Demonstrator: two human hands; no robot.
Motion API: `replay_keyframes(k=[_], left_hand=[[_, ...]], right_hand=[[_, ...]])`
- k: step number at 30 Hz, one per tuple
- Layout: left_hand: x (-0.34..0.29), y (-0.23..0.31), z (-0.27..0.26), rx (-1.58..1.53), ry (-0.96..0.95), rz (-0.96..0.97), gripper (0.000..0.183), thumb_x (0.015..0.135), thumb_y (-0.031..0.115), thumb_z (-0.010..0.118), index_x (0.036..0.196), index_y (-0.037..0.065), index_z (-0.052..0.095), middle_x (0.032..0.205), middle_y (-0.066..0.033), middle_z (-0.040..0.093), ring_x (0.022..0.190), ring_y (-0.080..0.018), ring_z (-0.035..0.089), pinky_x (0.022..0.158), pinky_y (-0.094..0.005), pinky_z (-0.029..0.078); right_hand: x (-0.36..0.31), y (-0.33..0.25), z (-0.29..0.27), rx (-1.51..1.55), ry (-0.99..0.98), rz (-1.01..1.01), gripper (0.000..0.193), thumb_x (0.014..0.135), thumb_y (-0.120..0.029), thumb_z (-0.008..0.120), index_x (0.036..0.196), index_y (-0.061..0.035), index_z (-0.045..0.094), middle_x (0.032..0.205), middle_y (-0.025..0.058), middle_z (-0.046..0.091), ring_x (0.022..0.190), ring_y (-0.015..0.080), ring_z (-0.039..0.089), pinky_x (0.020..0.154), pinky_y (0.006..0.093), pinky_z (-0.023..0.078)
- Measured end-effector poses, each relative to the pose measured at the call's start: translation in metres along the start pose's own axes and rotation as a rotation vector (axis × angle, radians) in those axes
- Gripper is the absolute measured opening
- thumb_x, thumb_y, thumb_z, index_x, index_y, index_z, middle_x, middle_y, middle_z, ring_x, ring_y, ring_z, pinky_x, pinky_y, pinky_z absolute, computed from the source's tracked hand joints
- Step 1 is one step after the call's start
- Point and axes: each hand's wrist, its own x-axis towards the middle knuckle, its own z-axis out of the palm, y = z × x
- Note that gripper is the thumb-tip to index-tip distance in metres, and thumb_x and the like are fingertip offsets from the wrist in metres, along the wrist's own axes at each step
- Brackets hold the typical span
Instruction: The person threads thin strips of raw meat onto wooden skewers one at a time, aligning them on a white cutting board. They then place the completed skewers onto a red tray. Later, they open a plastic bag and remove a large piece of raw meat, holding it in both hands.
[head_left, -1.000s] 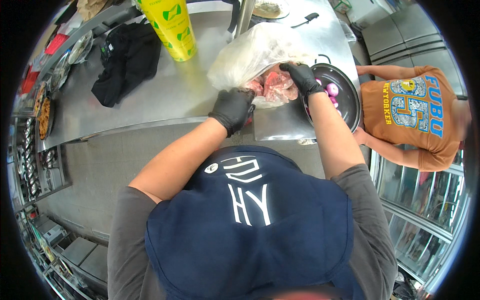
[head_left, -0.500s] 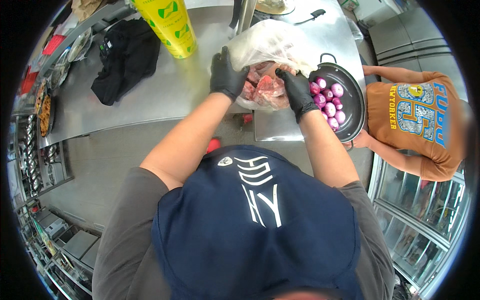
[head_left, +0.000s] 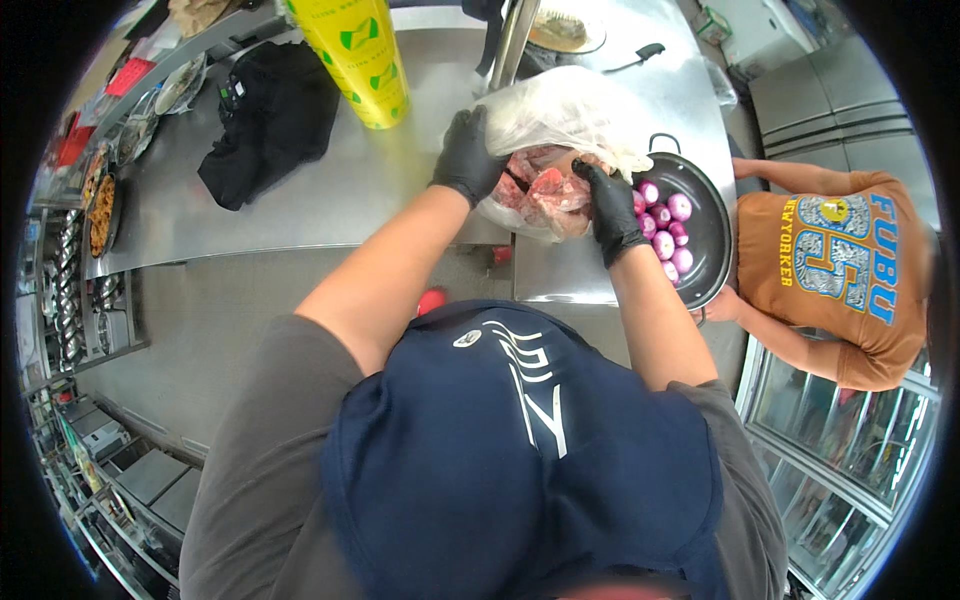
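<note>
A clear plastic bag (head_left: 570,105) lies over the near edge of the steel table, its mouth facing me. Chunks of raw pinkish-red meat (head_left: 553,190) show inside it. My left hand (head_left: 470,160), in a black glove, grips the bag's left side, and some of its fingers are hidden behind the plastic. On the other side my right hand (head_left: 612,205), also black-gloved, is closed on the bag's right edge with the thumb near the meat. Right beside that hand stands a dark two-handled pan (head_left: 708,225) with several peeled red onions (head_left: 664,243).
A co-worker in a brown shirt (head_left: 800,260) stands at the right, one hand by the pan's handle. On the steel table (head_left: 400,200) are a black cloth garment (head_left: 275,120), a yellow wrap box (head_left: 365,70), a knife (head_left: 640,57) and a plate (head_left: 575,30). A metal post (head_left: 515,45) rises behind the bag.
The whole view has shifted slightly, so things sit a little lower and further right. Both hands keep their hold on the bag, with little visible movement relative to it.
</note>
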Motion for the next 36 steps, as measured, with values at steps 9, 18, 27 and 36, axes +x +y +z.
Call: replay_keyframes(k=[9, 18, 27, 36], left_hand=[[-0.046, 0.023, -0.010, 0.298, -0.083, 0.098, 0.090, 0.078, 0.046, 0.067, 0.151, 0.017, 0.022, 0.156, -0.0228, 0.010, 0.141, -0.0452, 0.017, 0.108, -0.0642, 0.021], [-0.057, 0.007, -0.006, 0.284, -0.113, 0.332, 0.044, 0.086, 0.028, 0.056, 0.130, 0.032, 0.057, 0.156, -0.0179, 0.016, 0.141, -0.0473, 0.016, 0.109, -0.0649, 0.016], [-0.002, 0.008, -0.010, 0.205, 0.134, 0.121, 0.074, 0.084, 0.041, 0.062, 0.147, 0.017, 0.032, 0.149, -0.0185, 0.032, 0.137, -0.0366, 0.031, 0.110, -0.0551, 0.024], [0.027, 0.006, 0.024, 0.040, 0.056, -0.378, 0.075, 0.084, 0.037, 0.058, 0.149, 0.020, 0.025, 0.140, -0.0153, 0.041, 0.130, -0.0349, 0.041, 0.102, -0.0540, 0.036]], right_hand=[[-0.005, -0.016, 0.004, 0.005, 0.033, 0.164, 0.045, 0.079, -0.027, 0.069, 0.113, 0.0016, 0.062, 0.100, 0.0126, 0.065, 0.083, 0.0218, 0.064, 0.073, 0.0327, 0.052], [-0.027, -0.041, 0.019, -0.442, -0.020, 0.028, 0.043, 0.086, -0.040, 0.063, 0.106, -0.0014, 0.067, 0.094, 0.0175, 0.067, 0.085, 0.0277, 0.066, 0.073, 0.0375, 0.052], [-0.056, -0.056, 0.087, -1.742, -0.401, -0.761, 0.032, 0.078, -0.033, 0.061, 0.089, -0.0042, 0.071, 0.089, 0.0199, 0.068, 0.083, 0.0359, 0.066, 0.078, 0.0438, 0.051], [-0.032, -0.027, 0.083, -1.708, -0.446, -0.793, 0.023, 0.077, -0.026, 0.060, 0.086, -0.0082, 0.072, 0.086, 0.0158, 0.069, 0.082, 0.0320, 0.067, 0.073, 0.0424, 0.052]])
